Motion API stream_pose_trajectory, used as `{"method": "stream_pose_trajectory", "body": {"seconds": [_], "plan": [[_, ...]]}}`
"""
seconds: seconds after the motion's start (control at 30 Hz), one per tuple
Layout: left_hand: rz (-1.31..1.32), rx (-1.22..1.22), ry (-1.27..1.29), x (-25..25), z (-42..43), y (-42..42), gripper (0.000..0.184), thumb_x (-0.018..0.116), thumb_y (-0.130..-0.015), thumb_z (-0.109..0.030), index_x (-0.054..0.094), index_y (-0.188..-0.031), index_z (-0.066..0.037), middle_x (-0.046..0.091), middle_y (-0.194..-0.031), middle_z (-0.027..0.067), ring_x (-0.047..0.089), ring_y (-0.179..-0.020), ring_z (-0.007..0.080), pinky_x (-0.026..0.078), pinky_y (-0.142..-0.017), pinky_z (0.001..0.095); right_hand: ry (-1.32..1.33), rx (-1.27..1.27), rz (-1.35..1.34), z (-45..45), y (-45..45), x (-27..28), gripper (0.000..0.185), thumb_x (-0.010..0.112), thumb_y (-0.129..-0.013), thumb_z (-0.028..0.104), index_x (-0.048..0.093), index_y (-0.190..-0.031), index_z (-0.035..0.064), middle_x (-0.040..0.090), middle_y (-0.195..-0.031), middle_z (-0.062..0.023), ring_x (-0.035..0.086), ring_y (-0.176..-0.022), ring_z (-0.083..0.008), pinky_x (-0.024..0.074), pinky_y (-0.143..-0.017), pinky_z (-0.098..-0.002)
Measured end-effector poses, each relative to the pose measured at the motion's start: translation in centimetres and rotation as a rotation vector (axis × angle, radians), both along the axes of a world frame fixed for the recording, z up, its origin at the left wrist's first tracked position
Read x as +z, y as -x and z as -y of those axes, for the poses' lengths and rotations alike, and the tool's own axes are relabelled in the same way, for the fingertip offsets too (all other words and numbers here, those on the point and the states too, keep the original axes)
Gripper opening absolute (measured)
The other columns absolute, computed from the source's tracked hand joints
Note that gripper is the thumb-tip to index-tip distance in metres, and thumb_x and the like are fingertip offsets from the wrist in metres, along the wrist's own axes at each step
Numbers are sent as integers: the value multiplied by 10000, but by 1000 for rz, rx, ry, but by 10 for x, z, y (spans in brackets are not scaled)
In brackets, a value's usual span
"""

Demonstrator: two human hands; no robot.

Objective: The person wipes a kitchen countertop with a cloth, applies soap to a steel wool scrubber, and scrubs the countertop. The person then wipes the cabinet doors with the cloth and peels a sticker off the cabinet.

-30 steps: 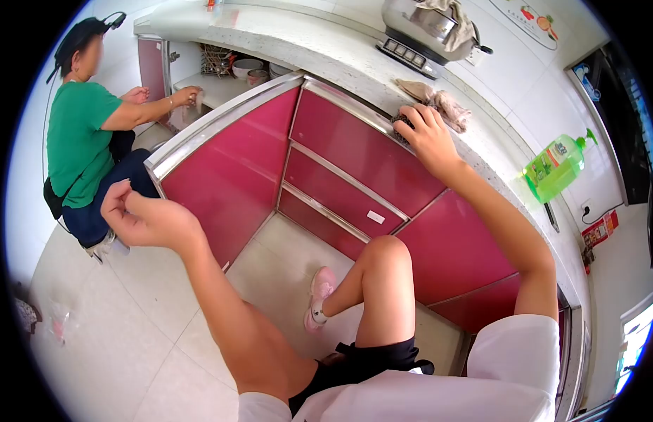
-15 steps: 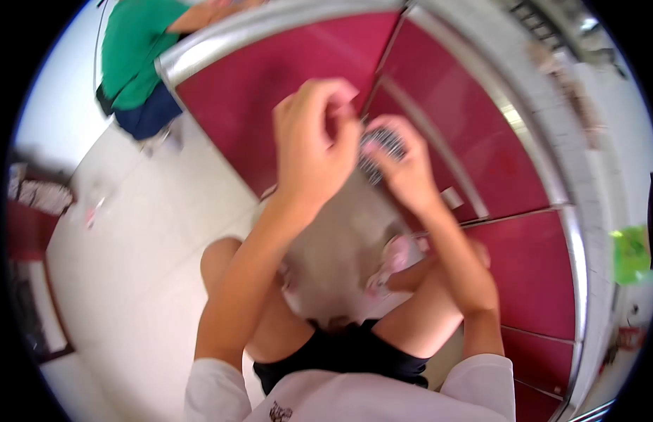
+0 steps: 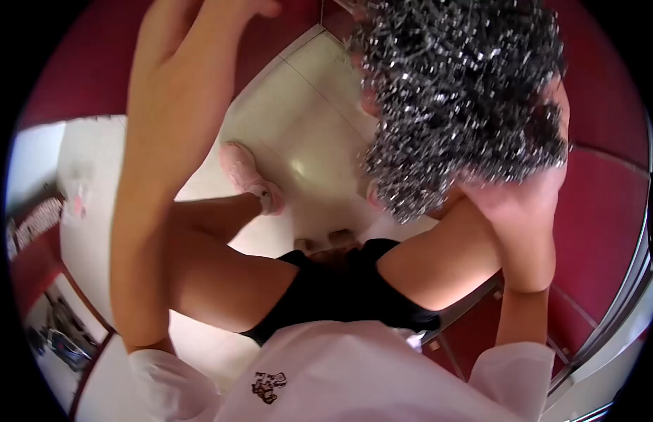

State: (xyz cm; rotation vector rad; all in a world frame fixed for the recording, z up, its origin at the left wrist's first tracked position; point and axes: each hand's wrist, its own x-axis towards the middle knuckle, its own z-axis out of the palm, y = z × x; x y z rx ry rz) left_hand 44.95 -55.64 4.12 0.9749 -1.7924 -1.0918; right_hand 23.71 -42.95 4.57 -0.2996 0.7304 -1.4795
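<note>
A steel wool pad (image 3: 460, 91) in the right hand (image 3: 520, 200), raised close to the camera.

The right hand cups the pad from behind and below, with fingertips showing at its left edge; how hard they press cannot be told. The left hand (image 3: 189, 63) is left of the pad, apart from it, most of its fingers beyond the view, so its grip is unclear. A loose hold could let the pad slip to the floor (image 3: 298, 119) below it, near the pink shoe (image 3: 242, 172); squeezing hard might let stray wire prick the palm.
</note>
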Motion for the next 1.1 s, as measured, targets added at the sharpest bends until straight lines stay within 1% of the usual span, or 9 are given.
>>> {"method": "stream_pose_trajectory", "body": {"seconds": [0.13, 0.23, 0.3, 0.33, 0.57, 0.7, 0.9, 0.93, 1.1], "plan": [[-28, -269, 204, 14, 7, 8, 266, 407, -984, -143, 575, -1097, 30, 605, -1074, 54, 542, -921, 121, 388, -887, 230, -92, 427, -160, 28, -5, 16, 443, 537, -943, 380, 553, -1244, 54, 609, -1166, -115, 610, -1028, -219, 522, -870, -389], [9, -131, 164, 7, -13, 26, 270, 387, -961, -123, 579, -1067, 35, 594, -1000, 62, 514, -861, 116, 380, -856, 229, -135, 371, -437, 27, -42, 1, 641, 595, -910, 485, 465, -1237, -51, 624, -1049, -117, 574, -973, -146, 460, -856, -271], [63, -108, 120, 11, -20, 26, 286, 388, -955, -153, 578, -1055, 36, 592, -974, 60, 516, -843, 114, 379, -855, 242, -187, 551, -212, 26, -49, -4, 557, 568, -950, 355, 419, -1316, -37, 567, -1189, -109, 544, -1080, -131, 448, -900, -267], [44, -112, 77, 8, -26, 25, 293, 388, -962, -172, 580, -1055, 30, 592, -971, 54, 517, -842, 114, 378, -859, 244, -145, 542, -243, 23, -57, -8, 521, 555, -958, 349, 434, -1292, -33, 585, -1118, -84, 572, -990, -116, 473, -819, -250], [-20, 130, -263, -9, 7, -7, 378, 379, -1005, -265, 561, -1184, 14, 598, -1114, 74, 546, -960, 142, 401, -918, 292, -212, 487, -151, 35, -64, -14, 410, 527, -964, 371, 483, -1152, 9, 566, -877, -39, 565, -763, -103, 485, -611, -272], [-178, 159, -231, -19, 24, -38, 412, 330, -1011, -222, 476, -1303, 29, 498, -1342, 136, 459, -1267, 217, 328, -1093, 349, -79, 396, -144, 45, -70, -33, 417, 555, -945, 362, 465, -1161, 17, 558, -830, -51, 543, -733, -114, 462, -592, -283], [-46, 188, -173, 10, -3, -13, 450, 316, -1007, -229, 438, -1329, 60, 457, -1345, 193, 405, -1306, 272, 277, -1133, 381, -19, 346, -140, 69, -57, -32, 347, 585, -898, 264, 529, -1094, -17, 575, -816, -75, 564, -693, -158, 468, -549, -358], [-53, 199, -175, 12, -2, -12, 449, 320, -1004, -227, 438, -1332, 56, 457, -1343, 194, 411, -1297, 269, 276, -1132, 380, -54, 284, -180, 68, -58, -24, 245, 593, -886, 249, 628, -922, 9, 586, -781, -70, 603, -731, -189, 530, -629, -429], [-95, 192, -157, -10, 29, -34, 452, 335, -995, -237, 450, -1336, 35, 478, -1333, 172, 435, -1265, 247, 289, -1111, 354, -99, 279, -277, 72, -76, -23, 282, 599, -871, 224, 613, -1031, -8, 610, -948, -115, 634, -865, -244, 576, -695, -456]]}}
